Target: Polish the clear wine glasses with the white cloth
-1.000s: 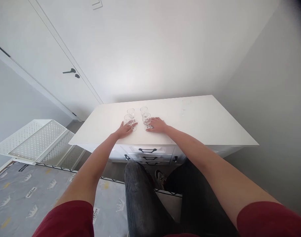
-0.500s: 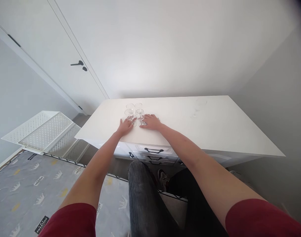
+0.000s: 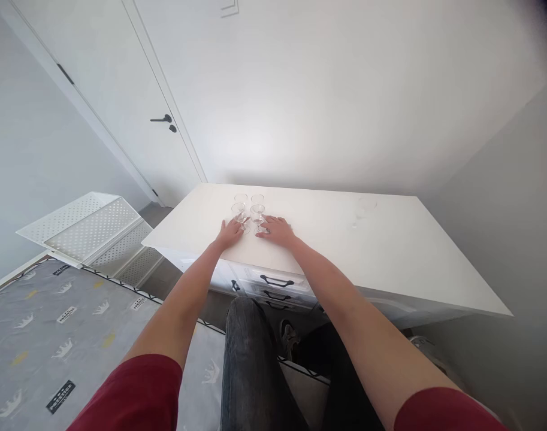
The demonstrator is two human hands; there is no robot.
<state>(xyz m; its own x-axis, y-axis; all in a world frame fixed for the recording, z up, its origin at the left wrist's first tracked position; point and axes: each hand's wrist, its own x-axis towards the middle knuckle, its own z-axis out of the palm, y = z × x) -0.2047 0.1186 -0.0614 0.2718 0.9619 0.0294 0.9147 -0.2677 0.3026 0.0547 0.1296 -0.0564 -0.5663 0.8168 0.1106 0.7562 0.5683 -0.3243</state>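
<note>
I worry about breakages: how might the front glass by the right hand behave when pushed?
The glass would probably tip easily, with its bowl raised on a slim stem. Its thin-looking rim suggests fragility. It may slide fairly readily, since the cabinet top looks smooth.

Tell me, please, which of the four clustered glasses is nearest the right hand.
The front right glass: the right hand is directly beside it; the others stand farther left or behind.

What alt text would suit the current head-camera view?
A person's left hand and right hand are at the nearer two of four clear stemmed glasses grouped on a white cabinet. A crown-patterned grey mattress lies at lower left.
</note>
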